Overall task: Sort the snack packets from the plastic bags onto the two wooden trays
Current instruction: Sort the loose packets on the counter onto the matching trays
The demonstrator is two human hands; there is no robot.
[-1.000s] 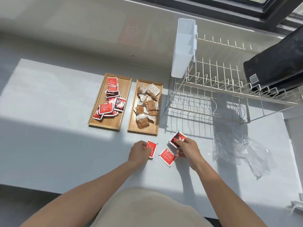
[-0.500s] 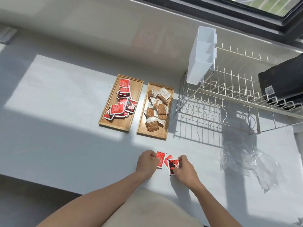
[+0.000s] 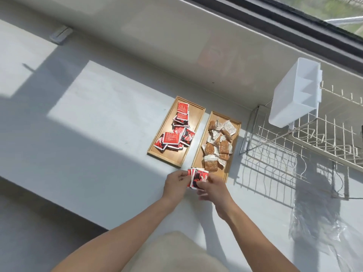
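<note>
Both hands, left (image 3: 175, 184) and right (image 3: 213, 190), pinch a small stack of red packets (image 3: 197, 178) just above the table (image 3: 98, 134), near the brown-packet tray (image 3: 233, 146). Loosely fanned, one could slip out or land there instead of the red tray (image 3: 199, 118). How many packets are in the stack can't be told; the bag (image 3: 322, 228) is cut off at the edge.

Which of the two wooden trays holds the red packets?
The left tray, farther from the dish rack, holds the red packets. The right tray beside the rack holds brown and white ones.
</note>
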